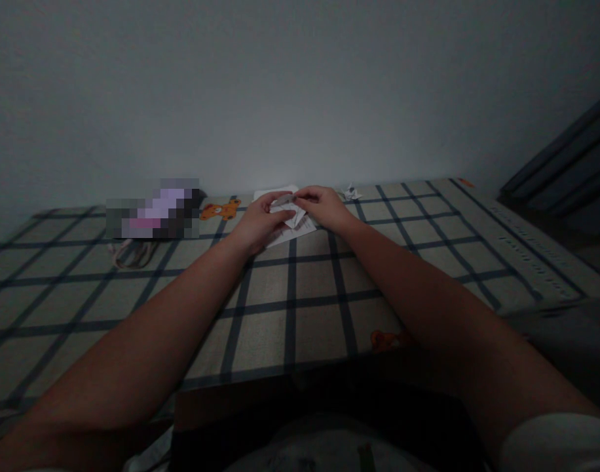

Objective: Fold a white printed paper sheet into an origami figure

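Paper (294, 216), white and half-folded, lies at twelve o'clock on our checked bed (290, 308); our left hand (261, 223) and right hand (324, 206) pinch it from both sides, equally near.

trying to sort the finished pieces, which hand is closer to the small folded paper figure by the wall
Right. The right hand lies just left of the folded paper figure, apart from it. The left hand is farther left, past the paper both hands hold.
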{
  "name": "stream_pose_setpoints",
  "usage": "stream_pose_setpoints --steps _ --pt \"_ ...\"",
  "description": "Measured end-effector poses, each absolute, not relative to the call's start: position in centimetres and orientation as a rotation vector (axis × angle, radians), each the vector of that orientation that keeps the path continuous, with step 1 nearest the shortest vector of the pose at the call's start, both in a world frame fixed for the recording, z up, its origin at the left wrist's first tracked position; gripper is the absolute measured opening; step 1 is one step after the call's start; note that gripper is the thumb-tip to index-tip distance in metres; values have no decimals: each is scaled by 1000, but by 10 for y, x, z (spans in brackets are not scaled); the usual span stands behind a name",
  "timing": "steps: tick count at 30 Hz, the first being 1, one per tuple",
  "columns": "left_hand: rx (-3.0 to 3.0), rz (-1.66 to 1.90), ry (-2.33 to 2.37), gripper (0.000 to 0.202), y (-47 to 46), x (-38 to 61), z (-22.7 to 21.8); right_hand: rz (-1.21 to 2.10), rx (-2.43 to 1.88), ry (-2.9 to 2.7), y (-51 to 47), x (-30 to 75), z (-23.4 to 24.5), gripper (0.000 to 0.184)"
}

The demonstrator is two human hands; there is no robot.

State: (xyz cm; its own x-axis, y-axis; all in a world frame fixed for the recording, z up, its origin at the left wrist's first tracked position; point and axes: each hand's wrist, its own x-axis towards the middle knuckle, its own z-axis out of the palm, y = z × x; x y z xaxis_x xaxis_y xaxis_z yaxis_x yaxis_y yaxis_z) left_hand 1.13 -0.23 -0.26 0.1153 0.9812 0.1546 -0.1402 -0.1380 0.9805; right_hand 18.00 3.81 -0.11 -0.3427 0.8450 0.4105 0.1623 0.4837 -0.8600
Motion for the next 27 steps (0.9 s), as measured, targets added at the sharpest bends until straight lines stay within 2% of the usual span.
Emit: stream_pose_setpoints --steps 7,23,27 --pt "1310 1256 983 51 -4 12 -1 835 -840 -1809 38 181 -2 14" --pt "1361 1237 1044 54 -6 11 1 915 -808 -1770 36 178 -1 6" --pt "1390 1352 1032 54 -4 9 0 1070 -808 -1639 33 175 0 24"
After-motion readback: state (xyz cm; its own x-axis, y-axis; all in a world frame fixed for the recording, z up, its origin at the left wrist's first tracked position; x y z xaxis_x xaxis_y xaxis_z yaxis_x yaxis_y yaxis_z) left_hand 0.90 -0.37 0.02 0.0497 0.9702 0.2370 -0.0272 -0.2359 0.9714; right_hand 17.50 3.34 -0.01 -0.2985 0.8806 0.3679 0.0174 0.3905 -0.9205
